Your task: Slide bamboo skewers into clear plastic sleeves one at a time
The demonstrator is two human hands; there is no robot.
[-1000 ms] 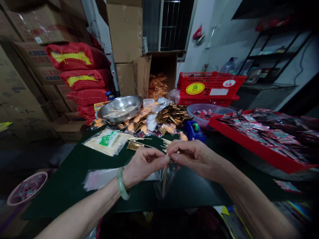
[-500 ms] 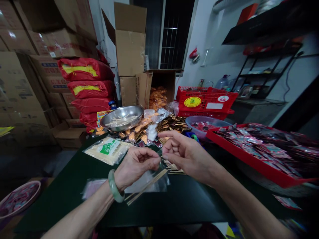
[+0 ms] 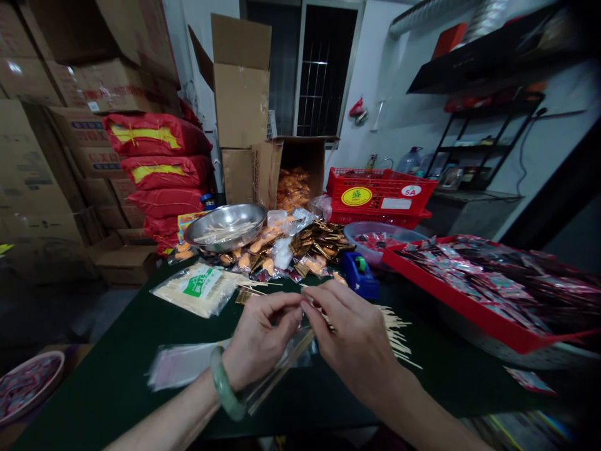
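My left hand, with a green bangle at the wrist, is closed in a pinch at the upper end of a clear plastic bag. Thin wooden sticks lie slanted inside the bag. The thumb and fingers of my right hand are pinched together at the same spot, touching the left fingertips; what they grip is hidden. More wooden sticks lie on the dark green table, partly behind my right hand. Flat clear bags rest near my left wrist.
A blue tape dispenser stands beyond my right hand. Behind are a steel bowl, a packet of sticks, a heap of gold wrappers and a red basket. On the right, a red tray holds many packets.
My fingertips have come together over the bag, and my right hand has moved down and closer to the left. The tape dispenser and more loose sticks now show.
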